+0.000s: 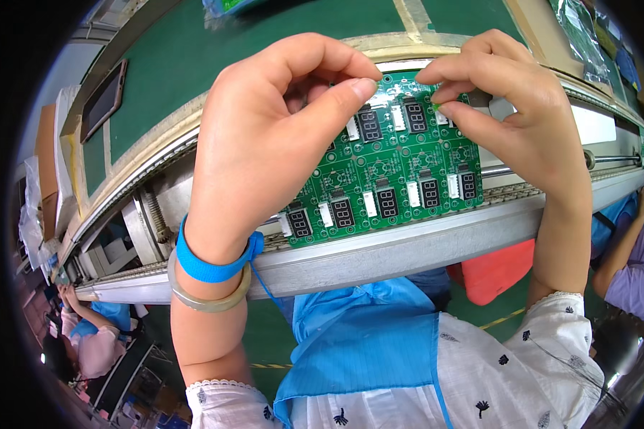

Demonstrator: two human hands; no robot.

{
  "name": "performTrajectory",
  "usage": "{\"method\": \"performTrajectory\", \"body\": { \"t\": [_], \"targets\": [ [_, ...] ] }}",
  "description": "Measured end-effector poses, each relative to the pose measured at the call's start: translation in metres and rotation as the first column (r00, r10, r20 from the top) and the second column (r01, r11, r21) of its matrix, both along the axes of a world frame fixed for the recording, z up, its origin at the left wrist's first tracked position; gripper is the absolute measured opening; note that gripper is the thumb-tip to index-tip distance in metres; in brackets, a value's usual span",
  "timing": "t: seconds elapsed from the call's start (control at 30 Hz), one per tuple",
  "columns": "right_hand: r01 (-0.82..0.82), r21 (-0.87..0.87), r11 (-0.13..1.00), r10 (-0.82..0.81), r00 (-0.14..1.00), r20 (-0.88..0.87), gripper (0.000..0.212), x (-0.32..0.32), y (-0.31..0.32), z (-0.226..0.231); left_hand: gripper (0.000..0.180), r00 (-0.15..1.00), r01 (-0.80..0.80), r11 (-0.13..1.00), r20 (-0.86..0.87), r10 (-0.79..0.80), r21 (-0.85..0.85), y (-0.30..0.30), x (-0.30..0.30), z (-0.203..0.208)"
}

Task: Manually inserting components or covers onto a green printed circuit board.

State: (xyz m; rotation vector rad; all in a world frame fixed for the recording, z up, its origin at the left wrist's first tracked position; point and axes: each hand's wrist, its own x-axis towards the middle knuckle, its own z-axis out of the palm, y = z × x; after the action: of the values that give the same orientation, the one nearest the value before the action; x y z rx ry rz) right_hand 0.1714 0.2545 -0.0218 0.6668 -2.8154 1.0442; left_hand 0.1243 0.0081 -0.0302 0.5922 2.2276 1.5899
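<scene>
A green circuit board panel (401,161) lies across the metal rails in front of me, with rows of black digit displays (386,203) and white connectors (369,204). Over its far left part is my left hand (279,129), thumb and forefinger brought together at the far edge; whatever they pinch is hidden. My right hand (515,107) hangs over the far right corner. Its thumb and fingers close on a small bright green part (436,107) beside a white connector. A blue wrist strap (211,266) with a cord and a bangle (209,299) circle my left wrist.
A chain conveyor with a metal front rail (408,244) runs left to right. Beyond it is a green work surface (193,57), with a dark flat-screen device (104,101) at left. Plastic bags (583,39) lie far right. Other people work at both ends; a red seat (495,273) stands below.
</scene>
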Motion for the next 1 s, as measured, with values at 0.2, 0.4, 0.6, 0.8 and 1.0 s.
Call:
{"method": "performTrajectory", "body": {
  "t": [0.2, 0.4, 0.6, 0.8, 1.0],
  "targets": [
    [0.011, 0.311, 0.95, 0.042, 0.986, -0.162, 0.04, 0.002, -0.008, 0.009, 0.011, 0.99, -0.005, 0.999, -0.138, 0.0, -0.039, 0.0, 0.001, -0.004],
    [0.032, 0.395, 0.918, 0.07, 0.968, -0.24, 0.038, 0.003, -0.015, 0.005, 0.011, 0.971, -0.009, 0.998, -0.24, -0.008, -0.07, 0.001, 0.003, -0.007],
    [0.026, 0.447, 0.894, 0.099, 0.962, -0.255, 0.037, 0.003, -0.017, 0.008, 0.011, 0.953, 0.007, 0.997, -0.302, -0.028, -0.071, -0.001, 0.002, -0.011],
    [0.024, 0.501, 0.865, 0.134, 0.952, -0.276, 0.039, 0.004, -0.021, 0.014, 0.01, 0.946, 0.014, 0.994, -0.321, -0.05, -0.112, -0.001, 0.0, -0.007],
    [0.028, 0.531, 0.847, 0.146, 0.948, -0.284, 0.04, 0.005, -0.025, 0.014, 0.01, 0.948, 0.004, 0.995, -0.317, -0.036, -0.101, -0.004, 0.002, -0.012]
  ]
}}
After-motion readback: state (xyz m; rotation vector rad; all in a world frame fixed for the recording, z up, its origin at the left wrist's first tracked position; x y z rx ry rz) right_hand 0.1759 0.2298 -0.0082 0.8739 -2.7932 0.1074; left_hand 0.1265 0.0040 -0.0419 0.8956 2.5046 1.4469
